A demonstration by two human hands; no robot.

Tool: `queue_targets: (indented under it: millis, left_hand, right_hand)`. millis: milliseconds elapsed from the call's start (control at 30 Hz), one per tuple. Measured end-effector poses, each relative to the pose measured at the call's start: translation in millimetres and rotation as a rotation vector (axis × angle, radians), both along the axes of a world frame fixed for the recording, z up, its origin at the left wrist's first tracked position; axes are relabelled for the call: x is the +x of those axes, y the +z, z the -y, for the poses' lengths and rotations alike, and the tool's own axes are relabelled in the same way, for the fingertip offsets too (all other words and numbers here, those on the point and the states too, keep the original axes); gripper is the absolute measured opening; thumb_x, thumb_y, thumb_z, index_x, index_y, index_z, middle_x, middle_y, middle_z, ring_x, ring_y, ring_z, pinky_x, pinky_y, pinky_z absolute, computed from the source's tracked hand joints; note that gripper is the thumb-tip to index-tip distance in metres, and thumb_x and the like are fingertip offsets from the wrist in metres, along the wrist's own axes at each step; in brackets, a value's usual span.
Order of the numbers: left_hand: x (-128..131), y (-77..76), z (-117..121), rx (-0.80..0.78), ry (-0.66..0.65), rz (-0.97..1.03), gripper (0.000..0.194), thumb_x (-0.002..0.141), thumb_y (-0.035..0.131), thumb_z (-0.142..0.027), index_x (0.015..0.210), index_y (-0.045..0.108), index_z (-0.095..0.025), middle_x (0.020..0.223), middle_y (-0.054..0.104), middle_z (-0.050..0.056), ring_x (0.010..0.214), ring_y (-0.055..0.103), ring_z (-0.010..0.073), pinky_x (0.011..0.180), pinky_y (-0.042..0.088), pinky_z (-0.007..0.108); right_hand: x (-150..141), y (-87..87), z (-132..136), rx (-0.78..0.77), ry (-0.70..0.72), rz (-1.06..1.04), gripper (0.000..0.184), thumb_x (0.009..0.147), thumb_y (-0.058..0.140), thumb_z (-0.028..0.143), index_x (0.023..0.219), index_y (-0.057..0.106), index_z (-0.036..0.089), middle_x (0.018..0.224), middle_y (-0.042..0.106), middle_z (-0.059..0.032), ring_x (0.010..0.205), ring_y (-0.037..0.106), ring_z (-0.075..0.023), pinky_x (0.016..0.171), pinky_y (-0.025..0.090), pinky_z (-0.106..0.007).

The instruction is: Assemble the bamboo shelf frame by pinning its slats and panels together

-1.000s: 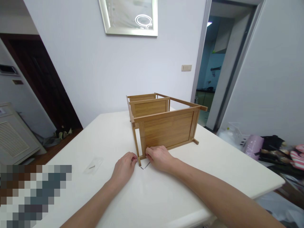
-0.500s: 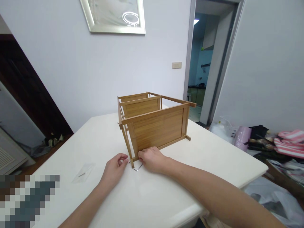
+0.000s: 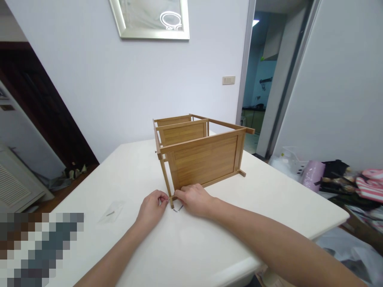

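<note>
A wooden shelf rack [image 3: 206, 157] lies on its side on a white table [image 3: 143, 255], its slatless panels standing upright. At its near lower corner, my left hand [image 3: 153, 208] has thumb and fingers pinched against the outside of the leg, over the spot where a small screw showed; the fingertips cover it. My right hand [image 3: 194, 199] grips the bottom rail just inside the same corner, fingers curled round the wood. A bent hex key [image 3: 178, 210] lies on the table below that corner, partly beside my right hand.
A small clear plastic bag [image 3: 111, 212] with a screw-like piece in it lies left on the table. Another screw end [image 3: 156, 152] sticks out of the upper left rail. Bags and clothes [image 3: 371, 184] are heaped beyond the table's right edge.
My left hand has closed in on the leg's corner, now covering the screw. My right hand stays on the rail. The whole view has shifted slightly, moving things rightward in the picture.
</note>
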State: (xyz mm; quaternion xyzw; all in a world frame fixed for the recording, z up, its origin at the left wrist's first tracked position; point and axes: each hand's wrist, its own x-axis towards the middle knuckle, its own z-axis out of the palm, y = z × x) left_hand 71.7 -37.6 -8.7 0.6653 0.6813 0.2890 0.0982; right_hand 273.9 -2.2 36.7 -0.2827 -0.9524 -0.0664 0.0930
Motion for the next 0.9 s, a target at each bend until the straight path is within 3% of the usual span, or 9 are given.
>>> queue_targets:
  millis: [133,300,733,900]
  left_hand:
    - [-1,1.2,1,-0.026,0.008,0.053,0.015,0.078,0.054,-0.025,0.083,0.067,-0.020,0.071,0.064,0.000,0.069,0.059,0.0172,0.068,0.045,0.029]
    - [-3,-1.8,2,0.060,-0.070,-0.064,0.022,0.086,0.048,-0.028,0.082,0.069,-0.021,0.084,0.066,0.005,0.085,0.061,0.0214,0.078,0.045,0.033]
    - [2,-3.3,4,0.023,-0.085,-0.220,0.028,0.093,0.038,-0.025,0.083,0.063,-0.020,0.087,0.063,0.005,0.086,0.061,0.0209,0.078,0.044,0.033]
    - [3,-3.3,4,0.032,-0.114,-0.192,0.024,0.092,0.040,-0.024,0.083,0.062,-0.020,0.087,0.062,0.005,0.086,0.060,0.0203,0.079,0.045,0.032]
  right_hand:
    - [-1,4.1,3,0.060,0.028,0.066,0.025,0.091,0.045,0.017,0.115,0.052,0.022,0.092,0.068,-0.0053,0.078,0.066,-0.0189,0.057,0.037,-0.027]
    - [-3,3.2,4,0.153,-0.004,0.138,0.028,0.095,0.037,0.017,0.121,0.048,0.018,0.088,0.068,-0.0098,0.074,0.067,-0.0211,0.059,0.042,-0.029]
    - [-11,-8.1,1,0.174,0.012,0.145,0.020,0.097,0.033,0.019,0.108,0.049,0.014,0.087,0.068,-0.0108,0.075,0.068,-0.0214,0.059,0.048,-0.028]
    - [-14,-10.3,-1,0.193,0.006,0.138,0.018,0.096,0.034,0.016,0.105,0.049,0.014,0.086,0.068,-0.0113,0.075,0.068,-0.0218,0.058,0.048,-0.029]
